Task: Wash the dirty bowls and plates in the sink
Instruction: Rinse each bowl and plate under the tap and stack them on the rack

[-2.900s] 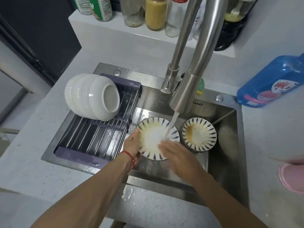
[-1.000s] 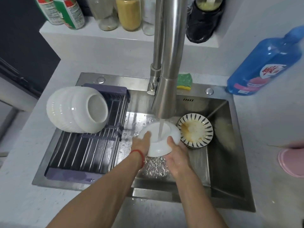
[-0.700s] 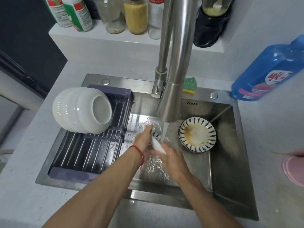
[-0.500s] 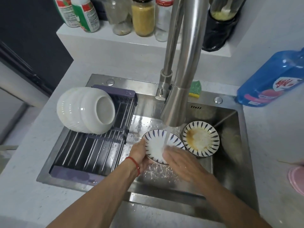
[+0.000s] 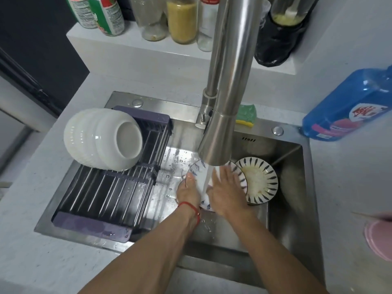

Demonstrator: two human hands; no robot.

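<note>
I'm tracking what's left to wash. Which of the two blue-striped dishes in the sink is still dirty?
The striped dish on the right, resting untouched in the sink with yellowish residue. The other striped dish is under the running water, held by the left hand and rubbed by the right hand.

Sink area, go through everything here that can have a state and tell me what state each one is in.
Tap: running.
Striped plate: held under the stream.
Left hand: grips the plate's rim.
Right hand: fingers straight, rubbing the plate.
Second plate: dirty, lying in the sink.
White bowls: nested, lying on their side on the rack.
</note>
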